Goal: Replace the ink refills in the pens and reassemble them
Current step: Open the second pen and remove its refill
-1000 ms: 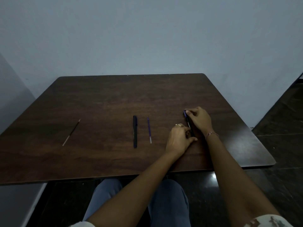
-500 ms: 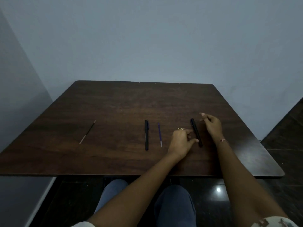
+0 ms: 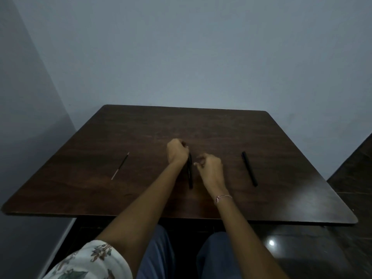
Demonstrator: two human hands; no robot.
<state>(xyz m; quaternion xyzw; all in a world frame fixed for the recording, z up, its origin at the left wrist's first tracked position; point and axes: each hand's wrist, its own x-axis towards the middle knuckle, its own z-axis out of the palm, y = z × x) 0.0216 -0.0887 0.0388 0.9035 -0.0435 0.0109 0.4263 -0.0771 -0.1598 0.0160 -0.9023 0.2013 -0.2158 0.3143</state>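
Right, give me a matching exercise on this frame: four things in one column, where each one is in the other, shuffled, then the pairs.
Things:
1. thin refill
2. middle black pen
3. right-hand black pen
4. bracelet

Places:
A. on the right wrist
B. lying alone on the table's right side, untouched
C. lying alone on the table's left side
D. between the two hands, its far end under the left hand

Pairs: 1-C, 2-D, 3-B, 4-A
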